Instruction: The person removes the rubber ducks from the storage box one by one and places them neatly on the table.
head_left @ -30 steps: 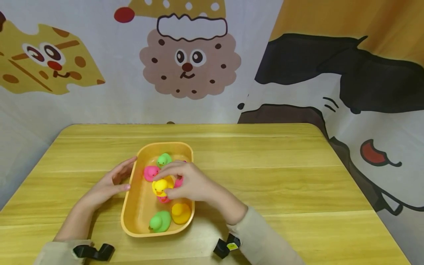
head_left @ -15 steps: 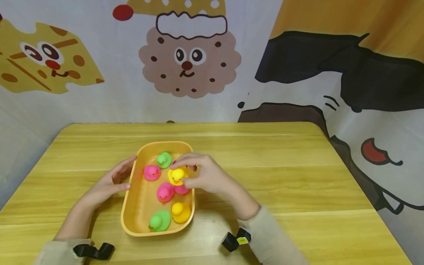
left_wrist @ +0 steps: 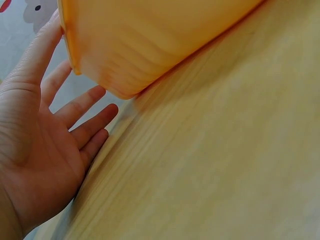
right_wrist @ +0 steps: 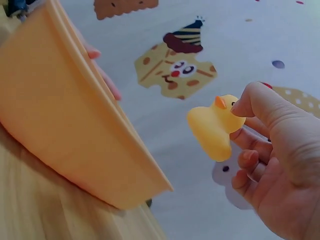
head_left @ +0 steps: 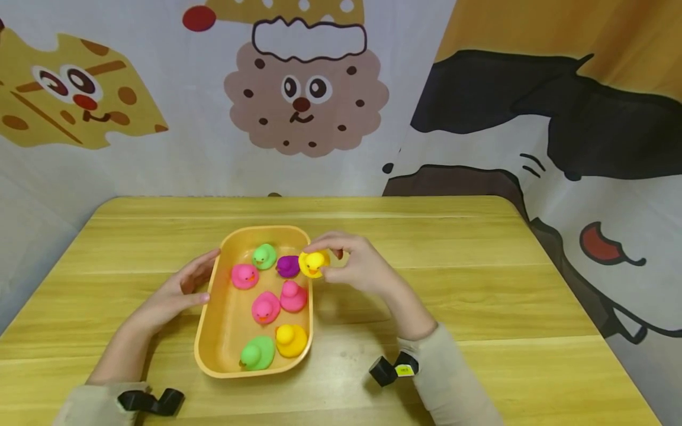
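Note:
Between thumb and fingers my right hand [head_left: 354, 260] pinches a yellow rubber duck [right_wrist: 212, 131], held up over the right rim of an orange tub [head_left: 226, 355]. My left hand [head_left: 173, 296] rests against the tub's left side, thumb at the rim and fingers spread; the left wrist view shows those fingers [left_wrist: 89, 127] fairly straight. Inside the tub sit a green duck [head_left: 264, 256], a purple duck [head_left: 288, 266], a pink duck [head_left: 245, 276], two more pink ducks near the middle, another green duck [head_left: 258, 353] and an orange-yellow duck [head_left: 291, 340].
The tub stands on a wood-grain table [head_left: 453, 266] that stretches away to the right. Behind the table hangs a white curtain [head_left: 202, 165] printed with cartoon figures. Black wrist bands [head_left: 151, 402] sit on both sleeves.
My right hand has carried the yellow duck from above the tub's middle up and right to its right rim, uncovering the pink and purple ducks. The left hand stays put.

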Demonstrator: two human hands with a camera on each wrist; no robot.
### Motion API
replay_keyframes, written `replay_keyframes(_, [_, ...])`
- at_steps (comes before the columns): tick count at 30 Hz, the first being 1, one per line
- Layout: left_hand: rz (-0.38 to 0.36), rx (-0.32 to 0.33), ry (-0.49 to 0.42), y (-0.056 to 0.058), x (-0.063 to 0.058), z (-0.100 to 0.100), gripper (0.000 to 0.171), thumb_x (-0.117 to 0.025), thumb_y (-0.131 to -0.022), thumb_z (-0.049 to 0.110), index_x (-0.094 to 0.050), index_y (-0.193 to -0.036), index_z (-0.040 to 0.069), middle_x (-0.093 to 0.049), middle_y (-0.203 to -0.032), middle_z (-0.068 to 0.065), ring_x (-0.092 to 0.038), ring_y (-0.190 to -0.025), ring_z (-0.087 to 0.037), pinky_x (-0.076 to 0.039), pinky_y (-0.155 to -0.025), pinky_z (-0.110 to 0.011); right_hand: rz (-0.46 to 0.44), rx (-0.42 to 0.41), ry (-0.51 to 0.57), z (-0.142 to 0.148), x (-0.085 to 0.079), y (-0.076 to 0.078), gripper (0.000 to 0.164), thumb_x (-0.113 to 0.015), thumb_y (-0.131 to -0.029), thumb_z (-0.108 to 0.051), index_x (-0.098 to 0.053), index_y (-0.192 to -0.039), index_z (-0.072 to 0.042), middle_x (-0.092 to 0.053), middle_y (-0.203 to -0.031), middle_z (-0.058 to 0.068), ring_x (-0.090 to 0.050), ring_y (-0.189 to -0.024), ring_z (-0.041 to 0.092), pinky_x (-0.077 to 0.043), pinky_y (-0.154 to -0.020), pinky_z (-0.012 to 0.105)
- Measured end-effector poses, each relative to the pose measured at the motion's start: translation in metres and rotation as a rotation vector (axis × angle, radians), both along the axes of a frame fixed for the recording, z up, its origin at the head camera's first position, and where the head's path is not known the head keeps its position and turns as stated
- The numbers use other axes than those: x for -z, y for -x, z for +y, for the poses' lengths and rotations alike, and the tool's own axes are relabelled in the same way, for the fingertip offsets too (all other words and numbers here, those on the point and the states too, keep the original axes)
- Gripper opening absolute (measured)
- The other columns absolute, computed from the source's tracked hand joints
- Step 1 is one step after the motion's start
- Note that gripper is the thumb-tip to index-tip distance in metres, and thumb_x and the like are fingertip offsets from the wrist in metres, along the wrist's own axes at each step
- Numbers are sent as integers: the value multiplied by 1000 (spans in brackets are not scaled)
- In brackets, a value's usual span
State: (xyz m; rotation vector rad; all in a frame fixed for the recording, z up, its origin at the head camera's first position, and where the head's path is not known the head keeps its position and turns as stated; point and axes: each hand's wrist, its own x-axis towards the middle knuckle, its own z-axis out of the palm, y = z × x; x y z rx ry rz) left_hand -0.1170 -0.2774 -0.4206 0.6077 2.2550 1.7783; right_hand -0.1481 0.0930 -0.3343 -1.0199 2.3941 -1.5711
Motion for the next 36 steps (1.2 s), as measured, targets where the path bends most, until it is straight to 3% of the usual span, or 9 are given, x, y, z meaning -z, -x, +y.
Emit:
replay_keyframes(7, [14,12,-11,-2,-2,1,75,-61,-90,-4,-23,-153,9,-40,-145,-6,-40,-124,-4,-34,-95,-16,32,29,-12,15,5,12,40,-66,-74,3,-73,-110,-12,-66,-105,-5,-45,-80,29,-37,-66,37])
replay_keyframes(22, [4,-4,3,-3,-4,2,74,-61,-89,-4,-24,-152,9,-39,-146,-11,-40,-124,-3,-34,-95,-16,-43,74,-41,35,24,29,40,-63,-74,10,-69,-113,2,-65,-106,12,-42,-81,42,-33,-65,31])
replay_keyframes(29, [-1,-6,2,-2,-1,1,74,-62,-89,-3,-24,-152,9,-39,-146,-11,-40,-124,-3,-35,-95,-17,-56,92,-51,41,36,35,41,-65,-75,7,-71,-113,-5,-63,-99,5,-44,-77,35,-33,-64,29])
replay_keyframes(36, [-12,-22,10,-1,0,-1,75,-63,-89,-1,-25,-152,10,-37,-147,-16,-40,-124,-3,-35,-95,-17,-49,84,-60,44,46,38,42,-65,-73,2,-71,-113,-5,-64,-99,3,-44,-72,22,-36,-63,28])
